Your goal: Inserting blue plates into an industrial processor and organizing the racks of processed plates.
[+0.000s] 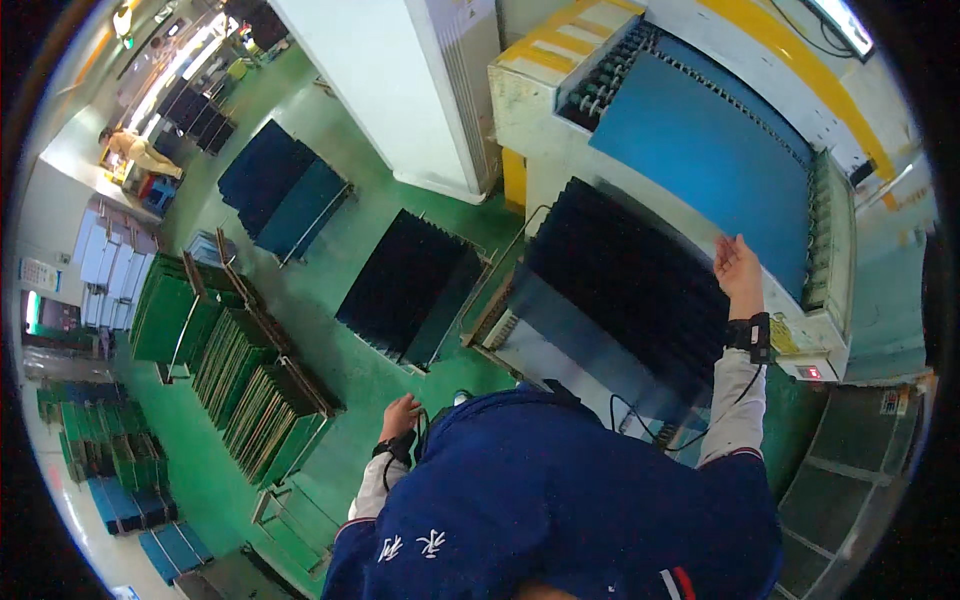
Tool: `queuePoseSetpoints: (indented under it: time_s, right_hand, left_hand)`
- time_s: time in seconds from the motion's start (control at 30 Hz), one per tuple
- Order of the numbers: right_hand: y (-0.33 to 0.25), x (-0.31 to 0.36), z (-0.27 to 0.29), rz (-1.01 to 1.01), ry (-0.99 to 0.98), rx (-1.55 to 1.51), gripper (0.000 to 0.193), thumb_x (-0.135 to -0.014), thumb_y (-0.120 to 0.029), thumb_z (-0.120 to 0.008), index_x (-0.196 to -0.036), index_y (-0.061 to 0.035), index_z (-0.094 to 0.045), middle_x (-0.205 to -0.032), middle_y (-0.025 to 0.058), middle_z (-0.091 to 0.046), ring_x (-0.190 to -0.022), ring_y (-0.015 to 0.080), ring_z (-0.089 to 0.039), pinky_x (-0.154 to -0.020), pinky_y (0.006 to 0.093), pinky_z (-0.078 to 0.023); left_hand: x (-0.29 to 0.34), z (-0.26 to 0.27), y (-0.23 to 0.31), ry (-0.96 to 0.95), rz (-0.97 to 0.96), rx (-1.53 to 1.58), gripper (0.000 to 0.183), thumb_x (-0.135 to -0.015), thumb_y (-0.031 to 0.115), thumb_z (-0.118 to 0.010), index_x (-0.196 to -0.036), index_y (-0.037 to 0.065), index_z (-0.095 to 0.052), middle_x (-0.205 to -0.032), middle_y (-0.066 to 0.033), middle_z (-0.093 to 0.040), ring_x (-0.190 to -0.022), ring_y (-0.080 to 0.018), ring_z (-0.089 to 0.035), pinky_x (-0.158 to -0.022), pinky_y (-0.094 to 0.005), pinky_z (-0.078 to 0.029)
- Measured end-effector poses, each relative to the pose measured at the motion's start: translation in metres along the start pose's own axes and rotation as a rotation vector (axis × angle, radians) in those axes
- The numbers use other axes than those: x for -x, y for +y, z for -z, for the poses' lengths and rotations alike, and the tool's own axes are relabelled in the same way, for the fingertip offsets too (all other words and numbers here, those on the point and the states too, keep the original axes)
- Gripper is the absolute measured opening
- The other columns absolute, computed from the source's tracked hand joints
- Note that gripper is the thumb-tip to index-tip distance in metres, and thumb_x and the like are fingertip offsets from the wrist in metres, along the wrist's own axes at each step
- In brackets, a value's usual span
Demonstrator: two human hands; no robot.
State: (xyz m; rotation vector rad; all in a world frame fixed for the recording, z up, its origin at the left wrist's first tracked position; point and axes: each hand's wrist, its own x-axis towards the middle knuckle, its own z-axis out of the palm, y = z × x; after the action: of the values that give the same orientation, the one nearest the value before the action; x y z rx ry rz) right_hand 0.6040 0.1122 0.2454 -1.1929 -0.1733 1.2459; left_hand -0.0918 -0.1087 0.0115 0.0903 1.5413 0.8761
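A flat blue panel point(690, 140) lies on the roller conveyor point(815, 225) of a machine at the upper right. My right hand point(738, 268) is raised at the panel's near edge, palm turned up and fingers loosely spread. It grips nothing that I can see; whether a fingertip touches the panel, I cannot tell. Below the conveyor, a rack of upright dark panels point(620, 270) stands in front of my body, with a bluish sheet blurred along its near side. My left hand point(401, 416) hangs low at my side, fingers loosely bent, with nothing visible in it.
Two more racks of dark panels point(405, 285) point(280, 190) stand on the green floor. To the left is a rack of green boards point(235, 370), with stacked panels point(110, 440) beyond. A white column point(400, 90) rises ahead. Black cables point(655, 430) trail near my right arm. Far off, a person point(140, 150) bends over.
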Motion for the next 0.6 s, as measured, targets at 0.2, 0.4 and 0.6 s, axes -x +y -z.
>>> queuePoseSetpoints:
  time_s: [0.2, 0.4, 0.6]
  right_hand:
    - [0.015, 0.039, -0.048, 0.098, -0.118, 0.375, 0.03, -0.091, -0.032, -0.051, -0.087, -0.0034, -0.058, -0.08, 0.0051, -0.061, -0.068, 0.0134, -0.057, -0.059, 0.0246, -0.044]
    - [0.083, 0.154, -0.099, 0.185, -0.383, 0.963, 0.02, -0.088, -0.021, -0.053, -0.08, -0.003, -0.059, -0.072, 0.0058, -0.06, -0.059, 0.0085, -0.052, -0.05, 0.0221, -0.039]
    - [0.15, 0.183, -0.067, 0.53, -0.375, 1.408, 0.025, -0.08, -0.012, -0.061, -0.1, 0.0035, -0.06, -0.09, 0.0164, -0.064, -0.085, 0.0259, -0.061, -0.077, 0.0323, -0.047]
  left_hand:
    - [0.005, 0.013, -0.007, 0.006, 0.018, 0.005, 0.039, -0.084, 0.025, -0.06, -0.111, -0.001, -0.05, -0.103, -0.0171, -0.059, -0.078, -0.0279, -0.061, -0.063, -0.0356, -0.05]
    - [0.01, 0.019, -0.007, 0.034, 0.022, 0.024, 0.038, -0.084, 0.026, -0.061, -0.111, 0.002, -0.051, -0.099, -0.0148, -0.06, -0.075, -0.0242, -0.061, -0.055, -0.0326, -0.049]
    - [0.014, 0.031, -0.012, 0.062, 0.041, 0.008, 0.038, -0.085, 0.025, -0.06, -0.111, 0.0, -0.051, -0.096, -0.0146, -0.06, -0.073, -0.0223, -0.06, -0.053, -0.0313, -0.047]
